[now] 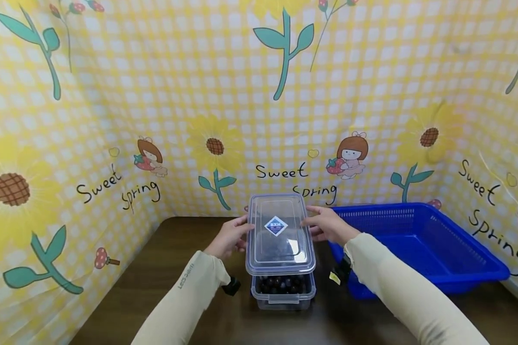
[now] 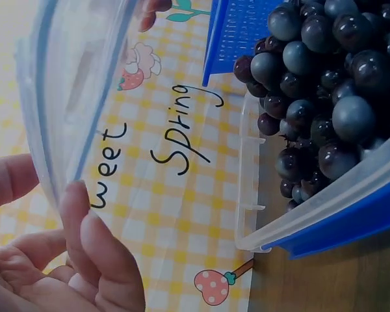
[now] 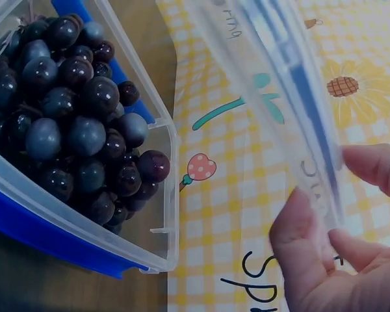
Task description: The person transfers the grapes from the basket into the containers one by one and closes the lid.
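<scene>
Between my two hands is a clear plastic lid (image 1: 280,249) with a blue seal and a diamond label, tilted above a container. My left hand (image 1: 229,235) pinches its left edge between thumb and fingers. On the opposite edge my right hand (image 1: 328,225) pinches the lid likewise. Below the lid's front edge stands the clear container (image 1: 283,302) on the table, its top uncovered at the front. Dark grapes (image 3: 84,123) are heaped inside it, showing up close in both wrist views. In the left wrist view the lid (image 2: 71,97) stands apart from the container's rim.
A blue plastic basket (image 1: 418,268) with slotted walls sits on the right side of the brown table (image 1: 155,287), close to my right forearm. Yellow checked cloth (image 1: 241,110) with printed flowers hangs behind and at both sides.
</scene>
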Available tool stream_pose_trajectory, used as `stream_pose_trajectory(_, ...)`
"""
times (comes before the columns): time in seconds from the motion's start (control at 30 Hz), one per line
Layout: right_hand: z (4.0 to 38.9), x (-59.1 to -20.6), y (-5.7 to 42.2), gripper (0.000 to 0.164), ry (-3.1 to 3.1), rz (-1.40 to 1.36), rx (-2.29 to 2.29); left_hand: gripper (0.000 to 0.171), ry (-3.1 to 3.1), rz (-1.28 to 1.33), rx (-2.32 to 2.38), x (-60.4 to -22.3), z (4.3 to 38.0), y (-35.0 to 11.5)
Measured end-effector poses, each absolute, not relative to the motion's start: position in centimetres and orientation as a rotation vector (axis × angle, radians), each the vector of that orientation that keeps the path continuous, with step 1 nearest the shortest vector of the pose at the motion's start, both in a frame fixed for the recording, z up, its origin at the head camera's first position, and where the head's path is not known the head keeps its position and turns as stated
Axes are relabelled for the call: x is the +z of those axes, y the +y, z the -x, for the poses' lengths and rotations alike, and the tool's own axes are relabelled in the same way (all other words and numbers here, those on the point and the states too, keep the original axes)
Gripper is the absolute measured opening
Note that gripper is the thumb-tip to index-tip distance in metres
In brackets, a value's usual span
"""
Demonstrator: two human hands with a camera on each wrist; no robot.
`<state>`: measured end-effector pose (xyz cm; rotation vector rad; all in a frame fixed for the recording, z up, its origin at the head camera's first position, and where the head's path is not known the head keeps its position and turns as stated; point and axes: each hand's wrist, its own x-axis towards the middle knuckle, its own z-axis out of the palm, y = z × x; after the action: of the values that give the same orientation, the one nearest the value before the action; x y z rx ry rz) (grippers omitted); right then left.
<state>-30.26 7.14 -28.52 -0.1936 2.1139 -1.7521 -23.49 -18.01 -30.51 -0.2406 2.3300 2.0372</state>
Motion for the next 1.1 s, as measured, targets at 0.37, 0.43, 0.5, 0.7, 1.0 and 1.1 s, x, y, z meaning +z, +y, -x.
stream_pose_trajectory(0.37, 30.0, -28.2, 5.1, 0.066, 2.121, 0.186, -1.738, 0.05, 2.402, 0.31, 1.84, -28.7, 23.6, -19.7)
stream_pose_trajectory(0.43, 30.0, -28.3, 4.7, 0.063, 2.139, 0.196, -1.736, 0.05, 2.413, 0.315, 1.828, -28.6, 23.6, -19.9)
stream_pose_trajectory(0.5, 30.1, -28.5, 4.5, 0.062, 2.158, 0.191, -1.735, 0.049, 2.425, 0.32, 1.812, -28.7, 23.5, -20.1)
stream_pose_trajectory(0.7, 29.9, -29.6, 4.4, 0.063, 2.217, 0.186, -1.684, 0.047, 2.447, 0.342, 1.754, -29.6, 23.6, -19.9)
stream_pose_trajectory(1.0, 29.5, -31.3, 5.8, 0.057, 2.31, 0.197, -1.584, 0.042, 2.438, 0.39, 1.732, -31.8, 24.0, -18.1)
stream_pose_trajectory(1.1, 29.3, -31.9, 6.7, 0.057, 2.344, 0.205, -1.539, 0.039, 2.444, 0.381, 1.713, -32.4, 24.2, -17.2)
